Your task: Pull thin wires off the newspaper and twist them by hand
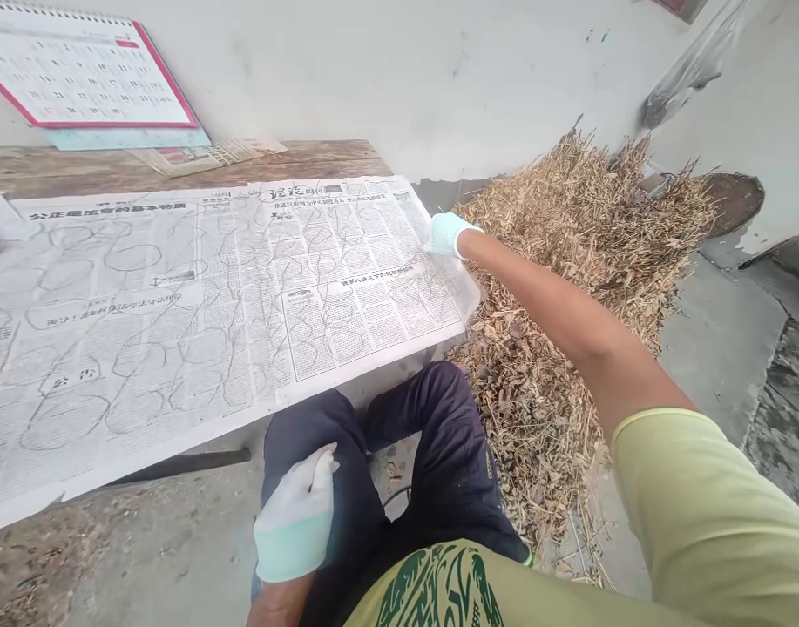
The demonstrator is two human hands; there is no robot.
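Note:
Newspaper sheets cover most of the wooden table, with thin grey looping lines all over them. Whether these lines are drawn or are loose strands I cannot tell. My right hand, in a white glove with a pale green cuff, is at the sheets' right edge, its fingers curled and mostly hidden. Just below it, a whitish translucent corner sticks out past the print. Over my left thigh rests my left hand, gloved alike, fingers closed and a bare fingertip showing. What it holds, if anything, is hidden.
A desk calendar stands at the back left, with a folded paper beside it. Dry stalks and leaves are heaped on the floor to the right, near a round brown lid-like object. The white wall borders the table.

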